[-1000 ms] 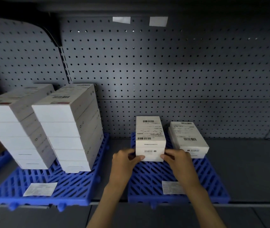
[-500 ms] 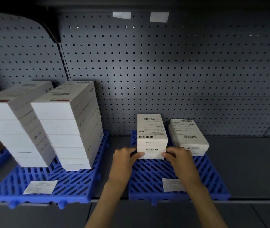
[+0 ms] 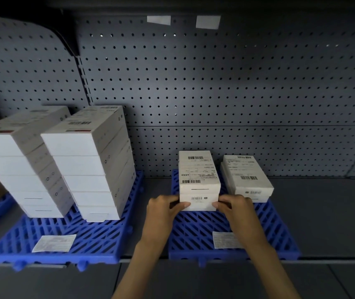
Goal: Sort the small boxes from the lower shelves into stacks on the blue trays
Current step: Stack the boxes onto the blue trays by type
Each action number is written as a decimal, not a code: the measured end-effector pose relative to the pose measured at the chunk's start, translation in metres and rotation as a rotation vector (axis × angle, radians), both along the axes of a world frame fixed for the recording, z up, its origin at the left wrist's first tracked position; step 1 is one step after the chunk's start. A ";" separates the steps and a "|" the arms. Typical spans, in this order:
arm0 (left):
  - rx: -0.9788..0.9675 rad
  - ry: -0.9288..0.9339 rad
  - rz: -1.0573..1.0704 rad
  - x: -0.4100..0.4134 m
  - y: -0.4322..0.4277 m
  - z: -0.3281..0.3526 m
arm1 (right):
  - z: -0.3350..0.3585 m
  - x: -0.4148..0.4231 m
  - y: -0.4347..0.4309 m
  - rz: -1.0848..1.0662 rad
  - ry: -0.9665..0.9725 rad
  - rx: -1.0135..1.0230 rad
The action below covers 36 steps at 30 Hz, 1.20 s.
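On the shelf [image 3: 323,212], over the blue tray [image 3: 198,227], left hand [image 3: 161,210] and right hand [image 3: 236,210] pinch the box stack [image 3: 198,171] at its near corners, its length pointing away.

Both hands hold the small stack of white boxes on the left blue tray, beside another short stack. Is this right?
No. The head view shows the left hand and right hand holding the small stack on the right blue tray, beside the other short stack.
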<state>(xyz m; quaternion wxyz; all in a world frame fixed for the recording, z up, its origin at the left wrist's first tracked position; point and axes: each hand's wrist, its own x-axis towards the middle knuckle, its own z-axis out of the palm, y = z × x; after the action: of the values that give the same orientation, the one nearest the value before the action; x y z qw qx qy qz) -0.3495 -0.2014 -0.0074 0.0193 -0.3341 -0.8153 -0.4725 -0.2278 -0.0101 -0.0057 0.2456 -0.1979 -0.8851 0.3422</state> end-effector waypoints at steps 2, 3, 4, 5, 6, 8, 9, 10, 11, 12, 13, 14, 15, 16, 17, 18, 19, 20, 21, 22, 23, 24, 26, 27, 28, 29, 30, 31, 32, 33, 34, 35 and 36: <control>-0.001 -0.014 -0.002 0.002 0.000 0.003 | 0.001 0.001 -0.001 -0.005 0.003 0.007; -0.008 -0.024 0.004 0.003 0.000 0.005 | 0.002 0.002 -0.001 -0.001 0.008 0.008; -0.025 -0.024 0.018 0.004 -0.001 0.006 | 0.004 0.003 -0.001 0.010 0.005 0.000; -0.048 0.001 0.048 0.005 -0.003 0.008 | 0.005 0.005 -0.001 0.023 0.008 -0.012; -0.072 0.054 0.095 0.006 -0.006 0.010 | 0.007 0.008 -0.002 0.027 0.007 -0.024; -0.086 0.169 0.180 0.014 -0.013 0.016 | 0.012 0.017 -0.002 0.019 0.029 -0.039; -0.084 0.199 0.190 0.020 -0.016 0.021 | 0.015 0.023 -0.001 0.001 0.064 -0.034; -0.079 0.210 0.179 0.028 -0.018 0.028 | 0.019 0.030 0.002 -0.019 0.106 -0.010; -0.066 0.216 0.165 0.038 -0.017 0.037 | 0.024 0.037 0.006 -0.035 0.157 0.017; -0.038 0.226 0.156 0.049 -0.014 0.046 | 0.030 0.045 0.010 -0.038 0.192 0.043; -0.004 0.232 0.143 0.059 -0.008 0.054 | 0.034 0.053 0.015 -0.040 0.227 0.067; 0.032 0.238 0.115 0.070 0.001 0.063 | 0.039 0.061 0.022 -0.041 0.245 0.080; 0.064 0.240 0.080 0.080 0.011 0.070 | 0.043 0.068 0.029 -0.048 0.261 0.096; 0.081 0.238 0.041 0.087 0.023 0.073 | 0.046 0.074 0.036 -0.058 0.274 0.109; 0.081 0.241 0.003 0.094 0.035 0.077 | 0.046 0.078 0.046 -0.076 0.290 0.126; 0.069 0.252 -0.031 0.098 0.048 0.077 | 0.046 0.081 0.055 -0.093 0.299 0.132; 0.059 0.265 -0.065 0.101 0.061 0.077 | 0.044 0.084 0.064 -0.109 0.308 0.127; 0.052 0.276 -0.100 0.103 0.075 0.075 | 0.042 0.085 0.073 -0.116 0.313 0.111; 0.046 0.278 -0.135 0.104 0.088 0.073 | 0.040 0.086 0.081 -0.116 0.322 0.092; 0.038 0.275 -0.165 0.105 0.101 0.070 | 0.037 0.086 0.088 -0.110 0.320 0.077; 0.023 0.268 -0.186 0.105 0.113 0.066 | 0.035 0.085 0.094 -0.096 0.312 0.066; 0.003 0.259 -0.197 0.104 0.124 0.061 | 0.033 0.083 0.098 -0.076 0.291 0.064; -0.035 0.219 -0.192 0.101 0.143 0.049 | 0.029 0.077 0.105 -0.025 0.247 0.055; -0.046 0.177 -0.177 0.099 0.150 0.045 | 0.027 0.074 0.107 -0.001 0.228 0.031; -0.049 0.130 -0.154 0.097 0.156 0.041 | 0.025 0.071 0.110 0.021 0.211 0.003; -0.048 0.096 -0.125 0.095 0.161 0.038 | 0.021 0.068 0.113 0.041 0.197 -0.026; -0.058 0.069 -0.099 0.092 0.165 0.036 | 0.018 0.066 0.116 0.057 0.184 -0.050; -0.078 0.045 -0.079 0.089 0.168 0.035 | 0.014 0.064 0.119 0.071 0.174 -0.070; -0.100 0.023 -0.066 0.087 0.170 0.034 | 0.011 0.062 0.121 0.080 0.167 -0.089; -0.119 0.005 -0.060 0.085 0.171 0.033 | 0.008 0.060 0.124 0.085 0.163 -0.107; -0.130 -0.011 -0.056 0.083 0.172 0.032 | 0.006 0.059 0.125 0.089 0.164 -0.121; -0.140 -0.024 -0.050 0.080 0.173 0.031 | 0.004 0.058 0.127 0.094 0.168 -0.131; -0.149 -0.032 -0.042 0.077 0.174 0.030 | 0.002 0.057 0.127 0.100 0.172 -0.139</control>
<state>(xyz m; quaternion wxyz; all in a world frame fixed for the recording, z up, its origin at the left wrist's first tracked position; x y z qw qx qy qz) -0.2722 -0.0277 0.0230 -0.0284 -0.3442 -0.8413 -0.4159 -0.1710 0.1174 -0.0034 0.2892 -0.1401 -0.8435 0.4304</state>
